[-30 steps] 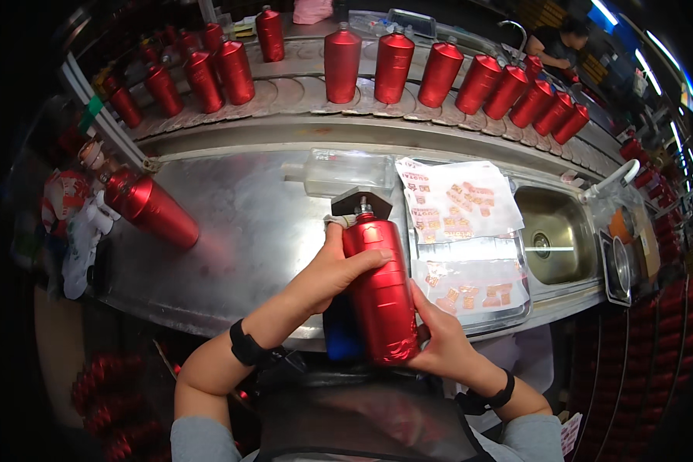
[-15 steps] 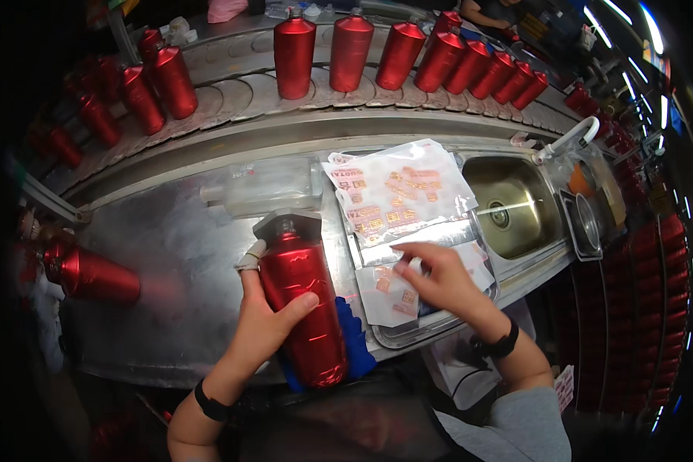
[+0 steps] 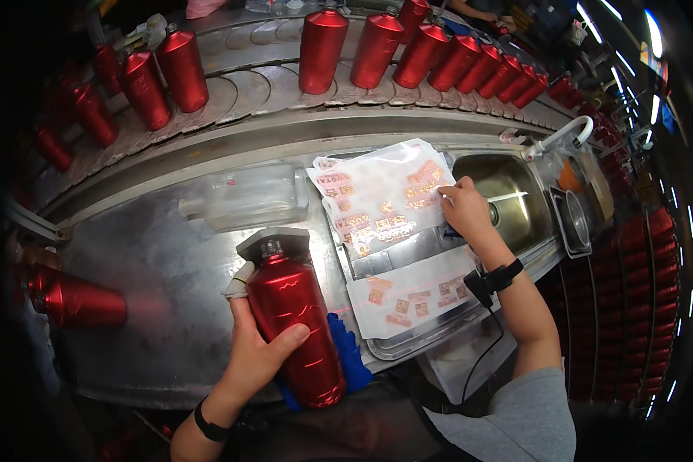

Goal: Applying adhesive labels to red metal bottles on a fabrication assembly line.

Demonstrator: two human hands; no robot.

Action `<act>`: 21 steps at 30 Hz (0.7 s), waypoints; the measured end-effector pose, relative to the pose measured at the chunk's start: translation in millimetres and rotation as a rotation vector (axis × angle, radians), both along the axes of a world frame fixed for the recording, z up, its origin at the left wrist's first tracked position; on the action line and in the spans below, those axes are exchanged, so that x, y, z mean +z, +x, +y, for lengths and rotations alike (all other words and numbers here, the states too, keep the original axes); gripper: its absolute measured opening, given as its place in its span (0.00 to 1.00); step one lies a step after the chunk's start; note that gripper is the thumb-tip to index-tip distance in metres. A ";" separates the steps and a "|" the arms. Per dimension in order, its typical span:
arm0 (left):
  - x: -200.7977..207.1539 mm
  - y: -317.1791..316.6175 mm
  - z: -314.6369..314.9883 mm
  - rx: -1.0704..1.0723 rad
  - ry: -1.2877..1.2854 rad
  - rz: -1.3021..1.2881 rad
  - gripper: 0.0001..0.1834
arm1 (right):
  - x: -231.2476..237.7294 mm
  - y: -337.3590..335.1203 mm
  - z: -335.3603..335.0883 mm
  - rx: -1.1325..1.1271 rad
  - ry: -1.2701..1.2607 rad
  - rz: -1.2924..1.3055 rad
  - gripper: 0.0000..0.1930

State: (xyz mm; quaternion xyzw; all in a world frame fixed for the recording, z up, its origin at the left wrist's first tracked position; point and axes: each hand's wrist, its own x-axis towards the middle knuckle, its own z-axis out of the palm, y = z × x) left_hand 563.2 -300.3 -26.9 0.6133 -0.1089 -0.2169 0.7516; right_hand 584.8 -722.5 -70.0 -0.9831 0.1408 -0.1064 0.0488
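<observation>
My left hand (image 3: 258, 346) is wrapped round a shiny red bottle (image 3: 296, 331), its thumb on the front and a pale covering on one fingertip. The bottle lies tilted, neck away from me, on a blue cloth (image 3: 352, 358), with a grey angular block (image 3: 296, 240) behind its neck. To the right, my right hand (image 3: 467, 209) pinches at the right edge of a white decal sheet (image 3: 369, 192) printed in red and gold. Its fingertips partly hide what they grip. A second white decal sheet (image 3: 385, 316) with small red and gold prints lies nearer to me.
A clear rectangular container (image 3: 250, 196) lies behind the bottle. Another red bottle (image 3: 81, 298) lies on its side at the left. A sink (image 3: 508, 200) with a white faucet (image 3: 566, 135) is at the right. Several red bottles stand on the curved conveyor (image 3: 246, 88) at the back.
My right hand has moved away from me, from above the nearer decal sheet to the right edge of the farther one. My left hand still holds the bottle. The conveyor bottles have shifted right.
</observation>
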 end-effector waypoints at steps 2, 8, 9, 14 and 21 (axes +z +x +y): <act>3.2 -0.2 -1.0 -0.008 -0.009 0.026 0.53 | -0.4 3.4 -13.7 -0.014 0.009 -0.065 0.12; 6.9 0.2 -2.8 -0.030 -0.045 0.088 0.53 | -21.2 30.0 -51.9 -0.298 0.176 -0.110 0.11; 7.7 1.0 -3.0 -0.037 -0.053 0.098 0.53 | -20.7 30.8 -58.4 -0.296 0.176 -0.109 0.11; -1.1 3.3 -2.5 -0.014 -0.047 0.049 0.53 | -13.7 32.0 -41.6 -0.331 0.287 -0.250 0.09; 0.3 7.6 -2.6 -0.016 -0.053 0.023 0.54 | 3.9 31.4 -13.5 -0.069 0.221 -0.397 0.07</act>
